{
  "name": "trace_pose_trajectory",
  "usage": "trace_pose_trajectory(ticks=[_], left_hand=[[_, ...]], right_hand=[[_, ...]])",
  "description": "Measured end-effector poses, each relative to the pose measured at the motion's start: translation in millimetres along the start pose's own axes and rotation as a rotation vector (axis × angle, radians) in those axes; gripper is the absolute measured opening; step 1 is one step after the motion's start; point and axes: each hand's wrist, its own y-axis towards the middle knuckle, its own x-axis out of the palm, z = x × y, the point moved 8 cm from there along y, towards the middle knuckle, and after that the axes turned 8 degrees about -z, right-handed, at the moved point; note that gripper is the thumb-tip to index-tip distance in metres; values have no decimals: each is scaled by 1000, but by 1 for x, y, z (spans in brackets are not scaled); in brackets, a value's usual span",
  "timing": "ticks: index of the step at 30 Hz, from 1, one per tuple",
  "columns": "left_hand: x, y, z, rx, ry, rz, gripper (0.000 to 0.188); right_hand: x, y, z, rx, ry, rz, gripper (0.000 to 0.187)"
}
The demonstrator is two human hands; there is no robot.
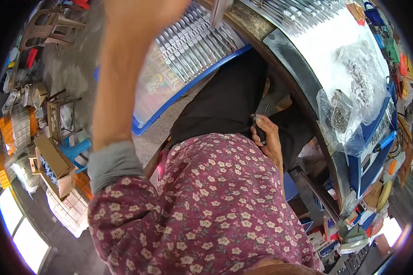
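My left hand (144,9) is at the top edge, blurred and cut off, so its fingers cannot be made out. It is next to rows of slim silver metal pieces (195,46) with pale bands, laid side by side on a blue-rimmed tray (170,101). Just right of that hand a blurred grey metal bar (219,13) comes down from the top edge; whether the hand touches it, I cannot tell. My right hand (268,137) rests against my dark trousers, its fingers curled round a small dark object (260,134) that looks like a handle.
More silver pieces (298,13) lie on the white worktop (321,50) at the upper right. Clear plastic bags of small metal parts (340,114) sit near a blue crate (362,169). On the left stand an open cardboard box (55,156), a blue stool (75,151) and a chair (48,27).
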Motion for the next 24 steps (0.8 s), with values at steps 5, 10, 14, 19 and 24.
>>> trace_pose_trajectory(ticks=[5, 10, 14, 19, 24], left_hand=[[43, -145, -128, -660, -143, -57, 27], [72, -217, -201, -884, -74, -114, 23], [80, -230, -225, -908, 90, -173, 23], [84, -230, -229, -862, 205, -199, 24], [85, -231, -229, -862, 198, -179, 23]], right_hand=[[7, -6, -3, 4, -82, 25, 17], [5, -10, -11, -75, -199, 52, 18], [12, -14, -20, -228, -309, 21, 27], [28, -25, -30, -307, -514, 19, 36], [35, -31, -33, -340, -683, 11, 36]])
